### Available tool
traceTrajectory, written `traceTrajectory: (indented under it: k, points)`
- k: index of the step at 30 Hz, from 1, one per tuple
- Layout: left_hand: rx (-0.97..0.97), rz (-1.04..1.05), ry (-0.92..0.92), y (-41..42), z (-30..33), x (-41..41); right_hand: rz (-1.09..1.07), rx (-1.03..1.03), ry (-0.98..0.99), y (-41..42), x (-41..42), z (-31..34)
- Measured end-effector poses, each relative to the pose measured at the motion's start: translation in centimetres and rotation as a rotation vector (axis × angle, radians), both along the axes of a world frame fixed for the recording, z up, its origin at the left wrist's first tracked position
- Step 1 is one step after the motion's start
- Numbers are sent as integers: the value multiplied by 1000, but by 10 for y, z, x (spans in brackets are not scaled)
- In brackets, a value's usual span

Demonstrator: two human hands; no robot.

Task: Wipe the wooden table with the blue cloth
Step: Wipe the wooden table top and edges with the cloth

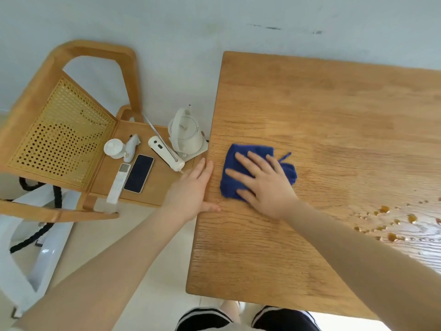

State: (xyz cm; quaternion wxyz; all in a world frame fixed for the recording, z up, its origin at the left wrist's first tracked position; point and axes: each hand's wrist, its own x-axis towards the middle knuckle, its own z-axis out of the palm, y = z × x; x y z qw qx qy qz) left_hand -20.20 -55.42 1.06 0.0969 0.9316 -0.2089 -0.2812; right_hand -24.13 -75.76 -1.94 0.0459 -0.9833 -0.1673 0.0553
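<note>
A folded blue cloth [243,154] lies on the wooden table [322,139] near its left edge. My right hand [265,182] presses flat on the cloth with fingers spread and straight. My left hand [194,187] rests against the table's left edge, fingers straight along the side and thumb on the tabletop. Brown liquid drops [391,223] are scattered over the table at the right.
A wooden chair [59,130] with a cane back stands left of the table. Its seat carries a white kettle [187,132], a phone [139,173], a remote [118,182], a white wand-like device [165,152] and a small fan [114,148]. A white wall runs behind.
</note>
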Motion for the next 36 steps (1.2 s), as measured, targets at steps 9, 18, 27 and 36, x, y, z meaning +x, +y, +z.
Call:
traceTrajectory:
  k: [9, 18, 27, 36]
  points:
    - [49, -24, -40, -9, 9, 7, -183, 39, 51, -29, 51, 0]
    - [63, 24, 1, -14, 15, 4, -10, 24, 33, -20, -41, 1]
    - [270, -14, -113, -27, 18, -5, -232, 27, 84, -46, 38, 2]
    - [157, 8, -24, -75, 30, -38, 29, 23, 145, -68, -60, 10]
